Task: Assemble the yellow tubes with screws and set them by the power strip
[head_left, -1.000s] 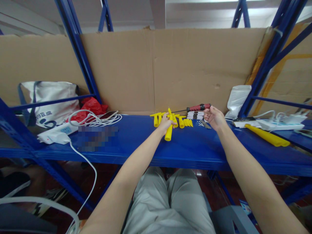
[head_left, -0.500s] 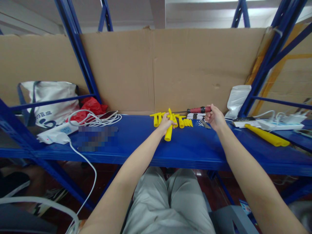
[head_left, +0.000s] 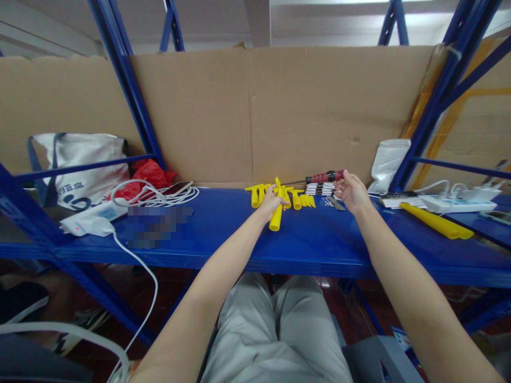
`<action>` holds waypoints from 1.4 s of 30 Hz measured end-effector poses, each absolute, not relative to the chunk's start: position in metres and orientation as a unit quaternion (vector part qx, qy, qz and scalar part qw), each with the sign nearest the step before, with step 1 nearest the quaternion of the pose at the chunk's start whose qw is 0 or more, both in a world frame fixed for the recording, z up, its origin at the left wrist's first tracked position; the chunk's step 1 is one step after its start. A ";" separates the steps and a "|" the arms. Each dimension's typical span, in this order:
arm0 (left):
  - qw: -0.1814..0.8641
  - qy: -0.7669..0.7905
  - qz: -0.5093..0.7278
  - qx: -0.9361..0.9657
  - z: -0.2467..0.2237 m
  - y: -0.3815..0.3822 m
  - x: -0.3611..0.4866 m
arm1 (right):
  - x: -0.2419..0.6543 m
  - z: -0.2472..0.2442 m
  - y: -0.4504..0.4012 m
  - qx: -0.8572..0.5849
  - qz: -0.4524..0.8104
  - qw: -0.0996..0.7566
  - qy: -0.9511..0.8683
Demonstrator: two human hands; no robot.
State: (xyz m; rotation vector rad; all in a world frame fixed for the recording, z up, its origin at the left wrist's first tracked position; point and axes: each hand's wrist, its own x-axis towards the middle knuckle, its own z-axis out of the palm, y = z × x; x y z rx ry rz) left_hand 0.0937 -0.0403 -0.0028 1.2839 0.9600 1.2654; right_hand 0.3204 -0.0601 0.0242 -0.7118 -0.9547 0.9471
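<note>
Left hand (head_left: 272,202): fingers clamped around the yellow tube.
Yellow tube (head_left: 275,221): over the shelf (head_left: 223,226), between front and back edges, open end toward the front.
Right hand (head_left: 353,192): fingertips together on the screwdriver's butt end.
Screwdriver (head_left: 321,177): near the back edge, shaft pointing left; its tip seems to meet the tube, though contact is too small to confirm.
Good turning: shaft straight, light pressure, tube gripped against twisting.

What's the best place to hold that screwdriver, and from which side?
Probably the screwdriver's thick red-and-black handle, coming from the right: its end points toward the right hand, while the thin shaft points left, toward the yellow piece in the left hand.
</note>
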 end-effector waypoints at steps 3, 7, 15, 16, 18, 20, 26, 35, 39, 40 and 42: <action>0.519 0.403 0.531 0.535 -0.002 -0.041 0.094 | 0.320 0.025 -0.059 -0.329 0.448 0.720 -0.415; 0.519 0.395 0.531 0.541 -0.002 -0.043 0.094 | 0.320 0.024 -0.057 -0.332 0.449 0.719 -0.413; 0.518 0.399 0.535 0.535 -0.001 -0.043 0.095 | 0.317 0.026 -0.063 -0.331 0.441 0.709 -0.439; 0.517 0.402 0.535 0.534 -0.002 -0.042 0.095 | 0.317 0.027 -0.063 -0.331 0.443 0.707 -0.441; 0.517 0.405 0.533 0.533 -0.003 -0.040 0.095 | 0.317 0.027 -0.063 -0.331 0.441 0.706 -0.443; 0.520 0.404 0.531 0.533 -0.004 -0.039 0.095 | 0.318 0.026 -0.062 -0.335 0.433 0.708 -0.447; 0.528 0.402 0.524 0.534 -0.005 -0.041 0.095 | 0.320 0.023 -0.059 -0.338 0.406 0.731 -0.433; 0.525 0.401 0.525 0.537 -0.003 -0.044 0.096 | 0.318 0.022 -0.057 -0.340 0.413 0.735 -0.416; 0.526 0.403 0.518 0.540 -0.003 -0.043 0.096 | 0.319 0.021 -0.057 -0.338 0.406 0.729 -0.436; 0.526 0.404 0.517 0.541 -0.003 -0.042 0.096 | 0.320 0.022 -0.057 -0.337 0.410 0.724 -0.439; 0.523 0.404 0.519 0.542 -0.003 -0.042 0.095 | 0.320 0.023 -0.058 -0.335 0.426 0.715 -0.442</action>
